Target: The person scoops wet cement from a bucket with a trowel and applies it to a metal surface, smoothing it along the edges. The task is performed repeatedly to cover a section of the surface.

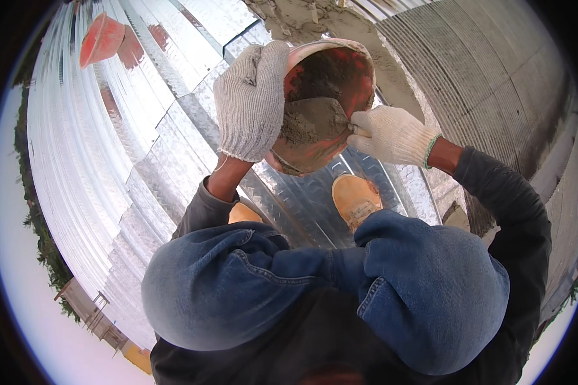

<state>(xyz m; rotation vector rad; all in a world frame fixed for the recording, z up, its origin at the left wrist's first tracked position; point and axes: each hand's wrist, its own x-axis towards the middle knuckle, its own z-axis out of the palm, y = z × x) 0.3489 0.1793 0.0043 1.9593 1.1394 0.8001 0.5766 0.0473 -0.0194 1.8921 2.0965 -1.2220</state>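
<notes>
No writing, labels, numbers or signs can be read.

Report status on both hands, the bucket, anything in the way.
Left hand gripping tilted red bucket at its rim. Right hand on trowel inside, mortar on blade. Nothing seen blocking either hand; second bucket well apart, upper left.

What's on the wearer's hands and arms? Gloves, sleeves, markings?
Left hand: grey ribbed-knit glove, loose thread at cuff. Right hand: off-white knit glove, green-edged cuff. Dark sleeves end short of both gloves. No cables or printed markings visible.
</notes>
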